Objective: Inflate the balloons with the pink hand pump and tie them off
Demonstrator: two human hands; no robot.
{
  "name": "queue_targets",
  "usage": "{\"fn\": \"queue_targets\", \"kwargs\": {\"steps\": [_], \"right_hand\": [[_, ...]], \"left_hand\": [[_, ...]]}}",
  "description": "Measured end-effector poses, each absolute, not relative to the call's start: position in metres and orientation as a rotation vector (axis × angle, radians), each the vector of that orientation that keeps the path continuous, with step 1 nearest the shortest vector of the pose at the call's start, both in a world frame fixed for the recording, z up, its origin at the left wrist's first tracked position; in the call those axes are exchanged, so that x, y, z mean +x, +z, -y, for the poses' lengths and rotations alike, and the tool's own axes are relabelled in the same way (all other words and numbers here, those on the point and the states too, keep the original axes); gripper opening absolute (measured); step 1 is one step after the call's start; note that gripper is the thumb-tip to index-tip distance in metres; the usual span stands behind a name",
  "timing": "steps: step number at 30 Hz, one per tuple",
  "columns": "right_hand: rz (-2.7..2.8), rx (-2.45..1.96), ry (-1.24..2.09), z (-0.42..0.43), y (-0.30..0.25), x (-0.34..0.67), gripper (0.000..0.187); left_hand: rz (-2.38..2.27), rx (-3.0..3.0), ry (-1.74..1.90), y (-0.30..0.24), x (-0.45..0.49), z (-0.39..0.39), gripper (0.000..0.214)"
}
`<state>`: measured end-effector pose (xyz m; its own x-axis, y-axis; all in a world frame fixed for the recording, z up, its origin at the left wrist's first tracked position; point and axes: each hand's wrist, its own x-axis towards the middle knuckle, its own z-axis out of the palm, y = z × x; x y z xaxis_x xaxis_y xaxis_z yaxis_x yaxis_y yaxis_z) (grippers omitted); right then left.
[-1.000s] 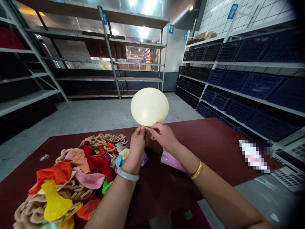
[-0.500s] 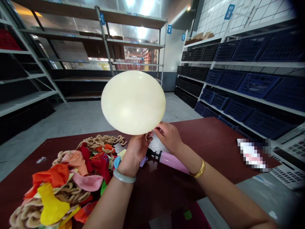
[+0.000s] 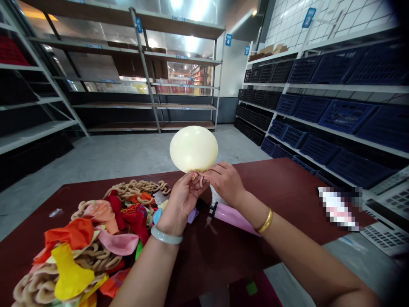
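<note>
A pale cream balloon (image 3: 193, 148), blown up, floats just above my two hands over the dark red table (image 3: 287, 187). My left hand (image 3: 183, 197) pinches the balloon's neck from below, fingers closed. My right hand (image 3: 224, 181) pinches the same neck from the right side. A pink hand pump (image 3: 232, 216) lies on the table under my right wrist, its black nozzle pointing left. A jade bangle is on my left wrist and a gold one on my right.
A heap of flat balloons in several colours and tan cords (image 3: 89, 238) covers the table's left part. A blurred packet (image 3: 338, 209) lies at the right edge. Shelves with blue crates (image 3: 335, 111) line the right wall; metal racks stand at the left and back.
The balloon has shrunk from half a second ago and sits lower and more to the right. Both hands stay closed on its neck, drawn closer together.
</note>
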<state>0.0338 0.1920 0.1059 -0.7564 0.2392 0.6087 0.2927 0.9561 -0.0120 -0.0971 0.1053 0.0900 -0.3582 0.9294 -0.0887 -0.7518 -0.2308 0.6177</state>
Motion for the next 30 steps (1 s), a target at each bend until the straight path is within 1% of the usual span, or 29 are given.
{"fn": "queue_targets", "kwargs": {"steps": [6, 10, 14, 18, 25, 27, 30], "right_hand": [[2.514, -0.324, -0.311, -0.188, 0.112, 0.028, 0.025], [2.534, -0.435, -0.293, -0.181, 0.117, 0.022, 0.023], [2.505, -0.554, -0.133, -0.178, 0.113, 0.018, 0.018], [2.335, -0.741, 0.104, -0.178, 0.104, 0.014, 0.014], [2.089, -0.985, 0.51, -0.178, 0.103, 0.007, 0.007], [2.004, -0.99, 0.594, -0.177, 0.103, 0.006, 0.005], [1.96, -0.908, 0.616, -0.175, 0.099, 0.004, 0.004]], "left_hand": [[-0.706, 0.362, 1.875, 0.085, -0.095, -0.108, 0.016], [-0.759, 0.364, 1.945, 0.082, -0.092, -0.11, 0.017], [-0.765, 0.386, 1.931, 0.08, -0.093, -0.111, 0.02], [-0.73, 0.452, 1.93, 0.078, -0.091, -0.112, 0.02], [-0.809, 0.463, 1.971, 0.082, -0.084, -0.112, 0.022], [-0.811, 0.463, 1.966, 0.084, -0.083, -0.111, 0.023], [-0.806, 0.446, 1.969, 0.086, -0.082, -0.111, 0.021]]}}
